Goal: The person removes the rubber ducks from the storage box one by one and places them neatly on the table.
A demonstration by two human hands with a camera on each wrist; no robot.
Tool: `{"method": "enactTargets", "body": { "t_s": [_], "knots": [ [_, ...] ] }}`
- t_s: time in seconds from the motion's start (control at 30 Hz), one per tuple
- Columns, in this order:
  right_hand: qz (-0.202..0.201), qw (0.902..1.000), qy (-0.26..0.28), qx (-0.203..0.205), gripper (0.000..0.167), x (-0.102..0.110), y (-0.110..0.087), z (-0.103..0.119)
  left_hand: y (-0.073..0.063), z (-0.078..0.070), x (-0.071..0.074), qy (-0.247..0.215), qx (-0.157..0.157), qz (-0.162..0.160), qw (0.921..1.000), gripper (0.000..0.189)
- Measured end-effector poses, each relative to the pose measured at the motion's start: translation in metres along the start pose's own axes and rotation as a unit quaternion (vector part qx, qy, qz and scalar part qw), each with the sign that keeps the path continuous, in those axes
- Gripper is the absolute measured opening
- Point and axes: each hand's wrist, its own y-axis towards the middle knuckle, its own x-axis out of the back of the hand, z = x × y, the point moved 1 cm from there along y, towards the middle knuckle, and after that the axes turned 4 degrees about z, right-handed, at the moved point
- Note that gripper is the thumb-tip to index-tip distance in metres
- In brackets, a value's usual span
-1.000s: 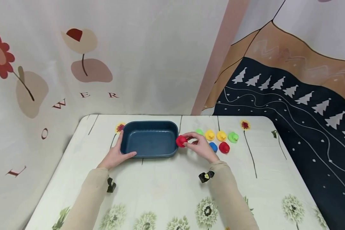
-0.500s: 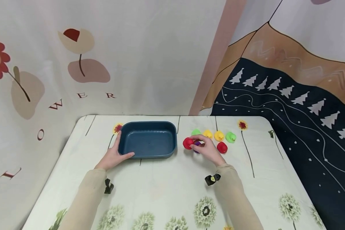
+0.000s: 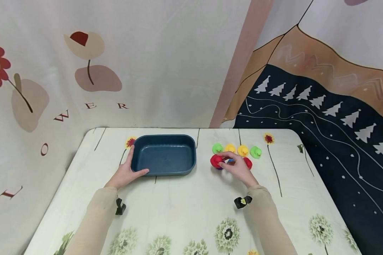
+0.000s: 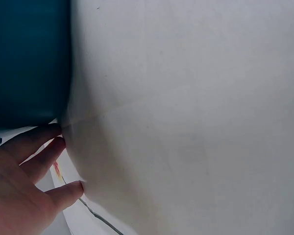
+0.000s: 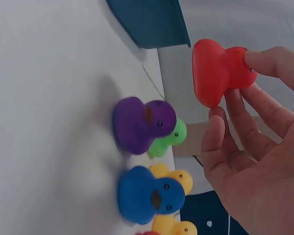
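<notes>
In the head view my left hand (image 3: 126,174) rests spread at the front-left corner of a dark blue plastic tub (image 3: 166,156). Its thumb lies along the front rim and its fingers run straight up the left side. The left wrist view shows those fingers (image 4: 41,161) by the tub's outer wall. To the right, my right hand (image 3: 239,170) pinches a red rubber duck (image 5: 210,73) between thumb and fingertips, raised off the table. Below it, a purple duck (image 5: 137,125) and a blue duck (image 5: 147,196) stand on the table, partly hidden by the hand from above.
Behind the right hand stand a green duck (image 3: 217,148), two yellow ducks (image 3: 243,151) and another green duck (image 3: 256,152). A second red duck (image 3: 248,163) is just right of the hand. A flower-print cloth covers the table (image 3: 185,212); printed curtains (image 3: 166,71) hang behind.
My right hand has moved right, away from the tub's right edge to above the purple duck, still pinching the red duck. The left hand keeps its place on the tub.
</notes>
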Motion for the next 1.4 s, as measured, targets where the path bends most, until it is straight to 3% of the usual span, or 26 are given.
{"method": "enactTargets", "body": {
  "t_s": [0.17, 0.4, 1.07, 1.4],
  "knots": [
    [-0.007, 0.9998, -0.011, -0.014, 0.034, 0.008, -0.005, -0.008, -0.001, 0.001, 0.0, -0.001, 0.003, -0.001, 1.0, 0.117],
    [-0.015, 0.9997, -0.018, 0.01, 0.032, 0.019, -0.012, -0.017, 0.0, 0.004, 0.0, 0.0, 0.004, -0.002, 1.0, 0.116],
    [-0.037, 0.9984, -0.043, 0.011, 0.034, 0.048, -0.032, -0.031, 0.001, 0.004, 0.002, 0.002, 0.002, -0.001, 1.0, 0.117],
    [-0.054, 0.9955, -0.076, -0.014, 0.034, 0.067, -0.04, -0.045, 0.001, 0.003, 0.001, 0.0, 0.004, -0.003, 1.0, 0.116]
  ]
}}
